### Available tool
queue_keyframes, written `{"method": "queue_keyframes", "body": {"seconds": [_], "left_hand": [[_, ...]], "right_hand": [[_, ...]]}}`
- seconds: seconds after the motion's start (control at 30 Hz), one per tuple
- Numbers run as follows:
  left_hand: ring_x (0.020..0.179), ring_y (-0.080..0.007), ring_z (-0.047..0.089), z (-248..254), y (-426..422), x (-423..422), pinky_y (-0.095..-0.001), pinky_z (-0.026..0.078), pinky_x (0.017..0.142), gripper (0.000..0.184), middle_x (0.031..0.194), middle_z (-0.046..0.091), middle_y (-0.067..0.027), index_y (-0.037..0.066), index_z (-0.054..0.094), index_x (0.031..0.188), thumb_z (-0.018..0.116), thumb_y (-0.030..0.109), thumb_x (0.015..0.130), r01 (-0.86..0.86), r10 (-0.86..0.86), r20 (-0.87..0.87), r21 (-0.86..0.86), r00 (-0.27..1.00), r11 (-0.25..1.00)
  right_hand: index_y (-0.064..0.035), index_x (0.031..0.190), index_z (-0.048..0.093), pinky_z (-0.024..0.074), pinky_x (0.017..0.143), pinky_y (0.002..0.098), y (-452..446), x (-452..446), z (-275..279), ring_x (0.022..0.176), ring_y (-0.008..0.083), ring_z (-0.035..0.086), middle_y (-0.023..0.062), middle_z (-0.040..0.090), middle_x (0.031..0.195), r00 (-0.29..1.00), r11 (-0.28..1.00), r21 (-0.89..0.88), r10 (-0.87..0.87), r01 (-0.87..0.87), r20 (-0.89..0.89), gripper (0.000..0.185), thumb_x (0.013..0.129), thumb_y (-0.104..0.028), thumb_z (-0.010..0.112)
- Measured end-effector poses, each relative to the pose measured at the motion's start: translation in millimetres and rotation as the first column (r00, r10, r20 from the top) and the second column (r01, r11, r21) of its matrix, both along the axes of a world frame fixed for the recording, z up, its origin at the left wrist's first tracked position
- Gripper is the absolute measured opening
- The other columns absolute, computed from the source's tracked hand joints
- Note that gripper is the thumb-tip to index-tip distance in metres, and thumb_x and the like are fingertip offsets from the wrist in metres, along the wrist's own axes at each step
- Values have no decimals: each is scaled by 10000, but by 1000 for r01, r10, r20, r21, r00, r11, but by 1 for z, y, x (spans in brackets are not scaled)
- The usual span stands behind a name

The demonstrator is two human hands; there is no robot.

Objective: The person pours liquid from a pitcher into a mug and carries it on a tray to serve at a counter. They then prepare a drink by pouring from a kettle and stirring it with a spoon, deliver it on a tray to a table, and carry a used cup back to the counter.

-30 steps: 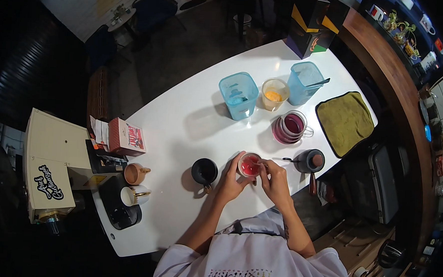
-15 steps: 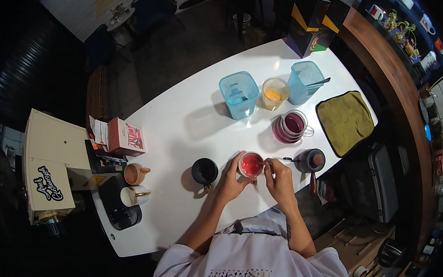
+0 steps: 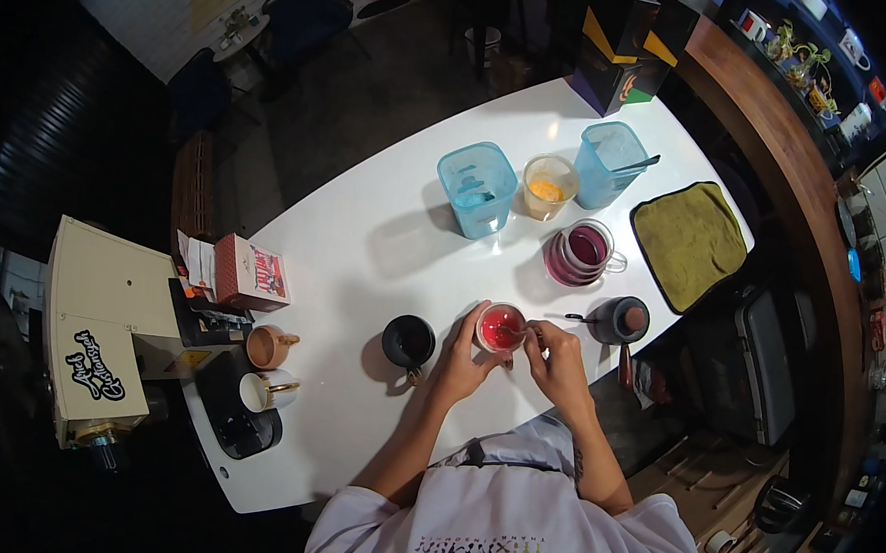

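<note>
My left hand [image 3: 464, 366] is wrapped round the left side of a small pale cup [image 3: 482, 341] holding red liquid [image 3: 501, 326]. Pinched in my right hand [image 3: 554, 359] is a thin spoon [image 3: 513, 331], its lower end dipping into the liquid. Left of the cup stands a black cup [image 3: 409, 341] with dark contents. A dark grey pot [image 3: 619, 321] with a brown handle is to the right of my right hand. Farther back is a glass jug [image 3: 587, 247] of purple-red liquid.
Two blue containers [image 3: 478, 190] flank a clear cup [image 3: 549, 188] with yellow contents. An olive cloth [image 3: 689, 247] lies at the right edge of the white table [image 3: 336, 401]. A cream machine [image 3: 95, 328], brown cup [image 3: 269, 348], white mug [image 3: 262, 391] and patterned box [image 3: 253, 273] stand left.
The spoon in my right hand has shifted within the red liquid, and its end now shows nearer the cup's middle. My left hand keeps its hold on the cup.
</note>
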State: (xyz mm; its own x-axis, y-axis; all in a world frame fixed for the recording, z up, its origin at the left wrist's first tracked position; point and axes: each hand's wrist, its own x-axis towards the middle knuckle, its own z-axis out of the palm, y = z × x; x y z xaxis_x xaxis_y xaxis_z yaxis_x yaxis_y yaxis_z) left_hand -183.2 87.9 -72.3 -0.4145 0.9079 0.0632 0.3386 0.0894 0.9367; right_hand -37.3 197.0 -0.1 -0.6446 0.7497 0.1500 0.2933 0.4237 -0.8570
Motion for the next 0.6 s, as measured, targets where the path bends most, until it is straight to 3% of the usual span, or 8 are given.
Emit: {"method": "queue_keyframes", "body": {"seconds": [0.07, 0.17, 0.2, 0.27, 0.4, 0.47, 0.5, 0.6], "left_hand": [[1353, -291, 467, 0, 0, 0, -397, 441, 1106, 901, 1472, 418, -181, 26, 316, 1499, 831, 24, 760, 1, -1, 7, -3, 1000, 1000], [1354, -289, 465, -3, 0, 0, -397, 440, 1109, 898, 1476, 411, -181, 26, 315, 1500, 828, 24, 764, 8, -8, 3, 15, 1000, 1000], [1354, -287, 465, -2, -1, 0, -396, 439, 1110, 896, 1477, 410, -181, 26, 315, 1500, 826, 18, 764, 4, -4, 8, 9, 1000, 1000], [1354, -286, 466, -2, 0, 1, -394, 439, 1111, 895, 1477, 409, -180, 26, 316, 1500, 824, 11, 763, 3, -3, 12, 6, 1000, 1000], [1354, -285, 465, -4, 0, 0, -396, 440, 1110, 893, 1476, 411, -179, 29, 321, 1499, 822, 0, 760, 8, -8, 29, 15, 1000, 1000], [1354, -285, 465, -3, 0, 0, -397, 441, 1110, 892, 1476, 411, -179, 29, 322, 1499, 821, 1, 761, 9, -10, 48, 16, 999, 1000], [1353, -283, 466, -2, 0, 1, -396, 440, 1110, 890, 1475, 412, -178, 30, 322, 1500, 820, 2, 763, 4, -5, 51, 9, 999, 1000], [1352, -281, 466, 2, 0, 1, -393, 438, 1112, 885, 1475, 413, -177, 27, 323, 1499, 818, 0, 766, 2, -2, 32, 7, 999, 1000]], "right_hand": [[77, 1041, 647, 519, 632, 409, -3, -3, 2, 730, 390, 680, 255, 669, 840, 999, 991, -125, 48, -46, 12, 167, 924, -34, 602], [78, 1018, 650, 517, 629, 417, -3, -9, 0, 734, 395, 677, 257, 666, 841, 998, 999, -32, -18, 16, -62, 156, 923, -37, 605], [78, 1018, 650, 517, 629, 417, -2, -8, -3, 734, 395, 677, 257, 666, 841, 998, 999, -33, -18, 16, -64, 156, 923, -37, 605], [84, 1030, 656, 488, 537, 335, 3, -3, -9, 626, 267, 665, 215, 690, 812, 1000, 997, 76, -19, 19, -1, 149, 941, -13, 589], [84, 1030, 653, 486, 535, 339, -1, -2, -1, 622, 270, 661, 213, 681, 796, 1000, 997, -68, 21, -21, 7, 146, 943, -14, 589], [76, 1031, 636, 507, 621, 433, -2, -6, -3, 731, 414, 665, 264, 656, 827, 999, 993, -104, 47, -49, -21, 160, 932, -42, 593], [76, 1031, 636, 507, 621, 433, -2, -7, -4, 731, 414, 665, 264, 656, 827, 999, 993, -105, 49, -51, -21, 160, 932, -42, 593], [82, 1025, 660, 489, 533, 341, 1, -7, -7, 610, 273, 656, 211, 680, 787, 998, 1000, 0, -28, 28, -52, 150, 942, -26, 596]]}}
